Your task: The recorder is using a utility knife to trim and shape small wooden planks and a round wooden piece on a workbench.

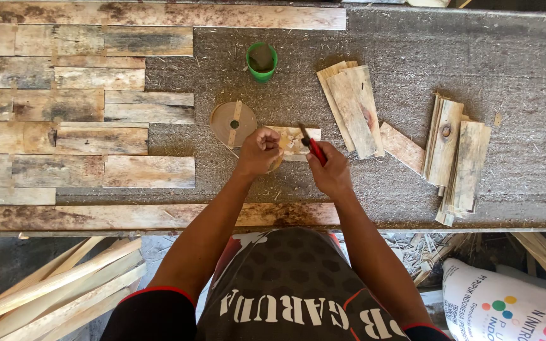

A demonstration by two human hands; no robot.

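My left hand (258,151) is closed on a small pale piece of wood (294,140) at the middle of the rough grey panel (475,57). My right hand (331,172) grips a red-handled tool (311,146), its tip over that piece of wood. Just left of my left hand lies a round brown disc (233,124) with a hole in its centre and a thin wood strip across it. A green cup (261,61) stands farther back.
Weathered wood planks (77,120) are laid in rows on the left, with long strips along the near and far edges. Short boards lie stacked at centre right (352,107) and far right (456,158). Loose slats (52,290) and a white sack (507,306) lie on the ground below.
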